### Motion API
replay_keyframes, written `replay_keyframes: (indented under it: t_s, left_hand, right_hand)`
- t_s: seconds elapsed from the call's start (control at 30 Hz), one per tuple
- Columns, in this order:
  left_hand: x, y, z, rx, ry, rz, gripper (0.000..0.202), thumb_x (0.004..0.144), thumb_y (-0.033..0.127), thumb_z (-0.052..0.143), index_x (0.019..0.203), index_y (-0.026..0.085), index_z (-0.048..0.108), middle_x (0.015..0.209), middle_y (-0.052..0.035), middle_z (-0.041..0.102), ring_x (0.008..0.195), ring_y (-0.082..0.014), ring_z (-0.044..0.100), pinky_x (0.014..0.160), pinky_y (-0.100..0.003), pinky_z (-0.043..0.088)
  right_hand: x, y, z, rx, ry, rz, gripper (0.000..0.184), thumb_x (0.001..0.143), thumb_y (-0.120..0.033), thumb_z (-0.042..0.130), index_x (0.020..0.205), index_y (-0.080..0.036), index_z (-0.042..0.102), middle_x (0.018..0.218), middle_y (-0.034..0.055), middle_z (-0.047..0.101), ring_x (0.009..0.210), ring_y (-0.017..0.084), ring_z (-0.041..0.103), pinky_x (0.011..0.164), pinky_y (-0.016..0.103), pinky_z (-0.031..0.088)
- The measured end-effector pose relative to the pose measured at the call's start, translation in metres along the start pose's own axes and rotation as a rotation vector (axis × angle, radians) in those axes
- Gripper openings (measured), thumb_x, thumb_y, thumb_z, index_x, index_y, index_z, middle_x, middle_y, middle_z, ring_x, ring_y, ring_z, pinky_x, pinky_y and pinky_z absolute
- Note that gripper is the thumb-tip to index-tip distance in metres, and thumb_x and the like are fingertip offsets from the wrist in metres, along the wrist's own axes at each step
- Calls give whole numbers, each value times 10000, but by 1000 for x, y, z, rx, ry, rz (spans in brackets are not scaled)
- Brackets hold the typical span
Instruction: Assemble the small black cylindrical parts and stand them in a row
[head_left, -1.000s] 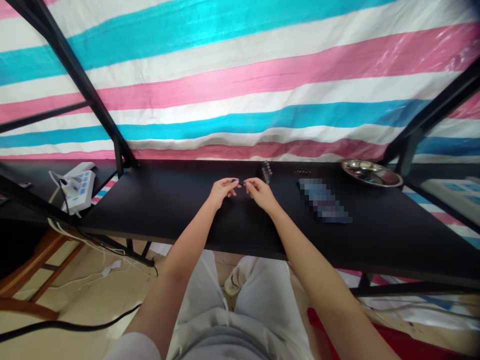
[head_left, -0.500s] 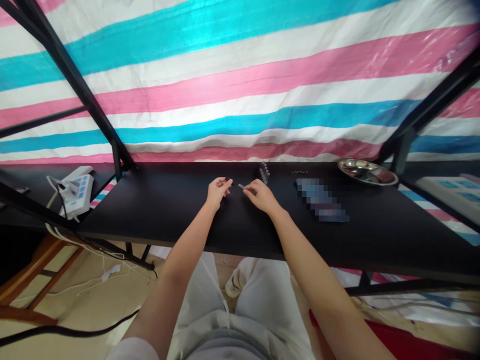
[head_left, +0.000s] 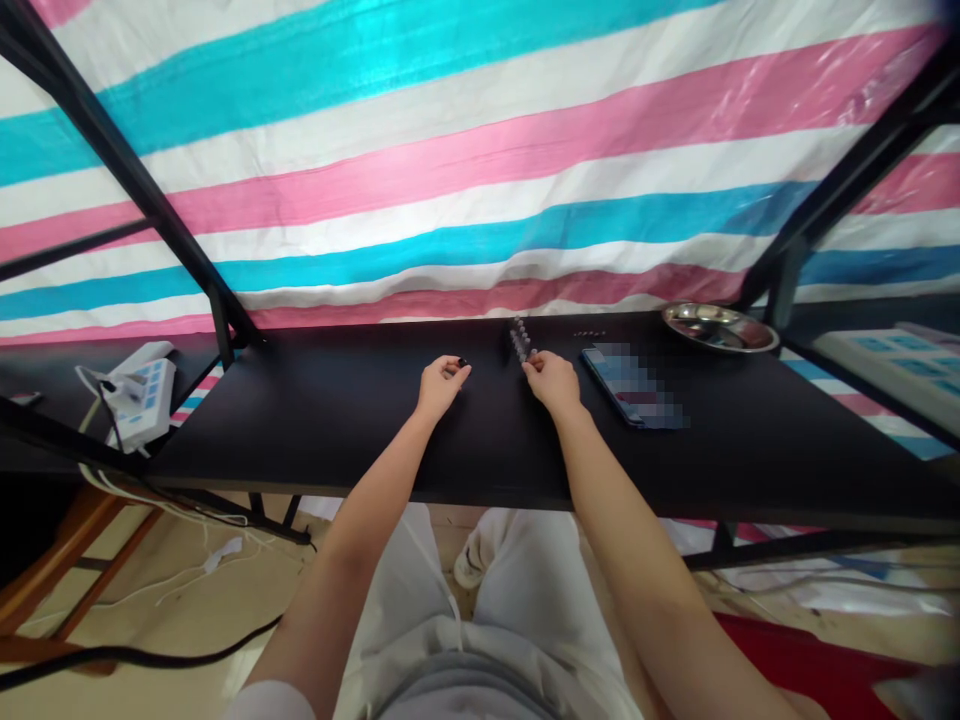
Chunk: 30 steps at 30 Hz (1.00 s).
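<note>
A small dark piece (head_left: pixel 462 361) was pinched at the fingertips of the left hand (head_left: pixel 441 383), whose grip was closed narrowly upon it, a little above the tabletop (head_left: pixel 337 420). What the piece was could not be told, so small was it shown. Just to its right, a row of small clear-topped pieces (head_left: pixel 519 340) was seen standing on the tabletop, and the right hand (head_left: pixel 553 381) was held against the near end of that row, its fingertips drawn together at the row; whether anything was gripped there could not be told. By judgement, the work was partway along: one piece was taken up in the left hand, and the row appeared mostly in place. Farther right of the row, a few tiny dark dots (head_left: pixel 589 334) were laid in a line, and a flat blurred object (head_left: pixel 630 385) was lying just beside the right hand. Beyond it, a metal dish (head_left: pixel 718 327) was set near the far edge. Well to the left of the row, a white power strip (head_left: pixel 139 395) was placed, with a striped sheet (head_left: pixel 450 180) hung behind.
</note>
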<state>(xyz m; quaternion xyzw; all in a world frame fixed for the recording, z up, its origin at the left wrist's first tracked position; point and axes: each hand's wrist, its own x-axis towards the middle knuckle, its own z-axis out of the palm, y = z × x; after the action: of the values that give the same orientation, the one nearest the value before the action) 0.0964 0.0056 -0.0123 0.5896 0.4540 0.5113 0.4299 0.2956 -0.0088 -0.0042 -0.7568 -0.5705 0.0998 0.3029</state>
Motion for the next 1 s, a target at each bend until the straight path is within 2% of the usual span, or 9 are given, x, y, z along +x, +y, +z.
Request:
replay_keyframes:
  t_s: [0.17,0.37,0.57,0.77,1.0]
  left_hand:
    - [2,0,13,141,-28,53,192,662,279,664,787,135,635,672,-5,584,551,-71,460,590,-222,398]
    - [12,7,47,250,-65,106,152,646,245,689,764,153,662,681,-22,622,602,-107,499,654,-253,412]
    - [25,3,75,286,1,19,144,668,228,675,793,155,674,726,-42,646,684,-146,560,716,-283,420]
    - [31,3,83,440,58,-4,108,669,231,682,773,200,681,760,-40,658,787,-191,570,793,-332,381]
    - [30,9,83,645,6,-19,73,654,261,699,689,197,689,775,-80,628,882,-257,538,825,-386,346]
  right_hand:
    - [-1,0,7,-1,7,18,158,800,-300,520,861,-206,630,870,82,682,826,225,610,688,313,426]
    - [0,2,10,-23,17,9,196,810,-352,511,867,-201,622,852,81,672,824,225,609,708,324,426]
    - [1,3,9,-87,-42,-4,343,772,-346,578,1056,-157,546,927,112,648,906,248,597,751,339,423]
    - [3,5,12,-107,-47,-8,337,764,-348,574,1033,-148,539,933,129,635,907,255,595,752,343,427]
    - [3,5,10,-108,-54,-13,327,772,-347,562,1034,-151,544,913,128,637,904,264,594,745,350,430]
